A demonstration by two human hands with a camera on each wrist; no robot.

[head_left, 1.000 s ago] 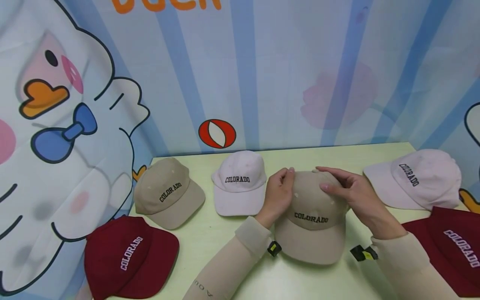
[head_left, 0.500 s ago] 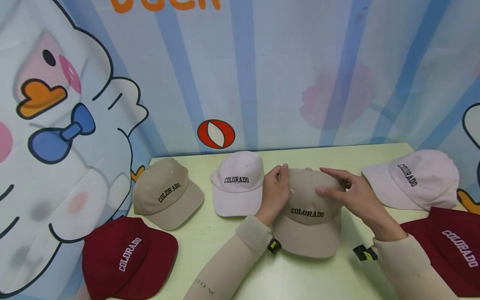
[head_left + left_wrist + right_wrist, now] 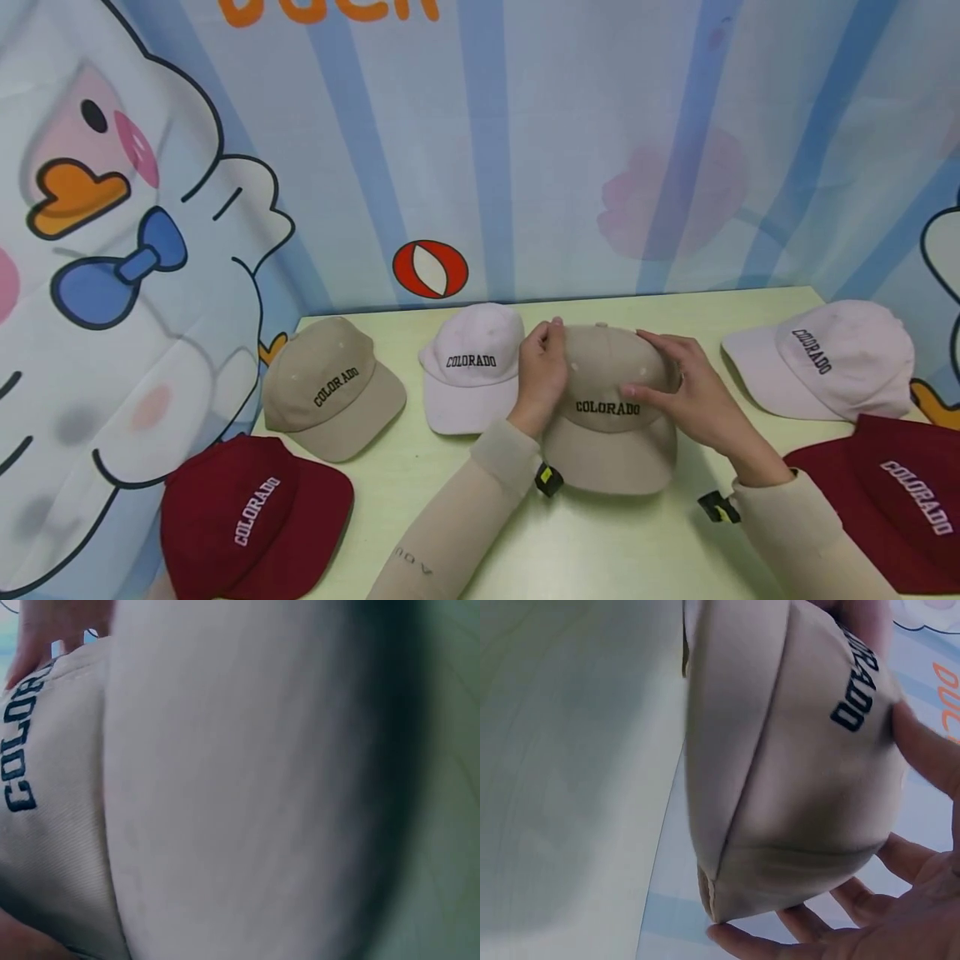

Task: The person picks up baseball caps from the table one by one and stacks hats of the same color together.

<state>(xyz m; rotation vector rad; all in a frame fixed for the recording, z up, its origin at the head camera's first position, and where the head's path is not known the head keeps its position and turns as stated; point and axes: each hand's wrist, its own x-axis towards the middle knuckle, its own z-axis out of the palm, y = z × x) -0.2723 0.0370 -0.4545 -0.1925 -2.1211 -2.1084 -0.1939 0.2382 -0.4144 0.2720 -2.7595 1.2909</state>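
A beige baseball cap (image 3: 611, 462) with dark COLORADO lettering is between both hands, its brim facing me. My left hand (image 3: 542, 379) grips the left side of the crown, fingers curled at the edge. On the other side, my right hand (image 3: 697, 400) holds the crown with the thumb on the front and the fingers round the side and back. In the left wrist view the brim (image 3: 240, 780) fills most of the picture. The right wrist view shows the fingers of my right hand (image 3: 911, 919) spread along the crown (image 3: 802, 780). Whether the cap touches the table cannot be told.
Left of the held cap stand a white cap (image 3: 472, 404), another beige cap (image 3: 330, 375) and a maroon cap (image 3: 258, 508). To the right are a white cap (image 3: 825, 358) and a maroon cap (image 3: 885, 500). A printed cloth (image 3: 555, 167) hangs behind the pale table (image 3: 570, 550).
Both hands have moved the beige cap a little to the left and away from me. My right thumb has come lower, close to the lettering. The other caps stay in place.
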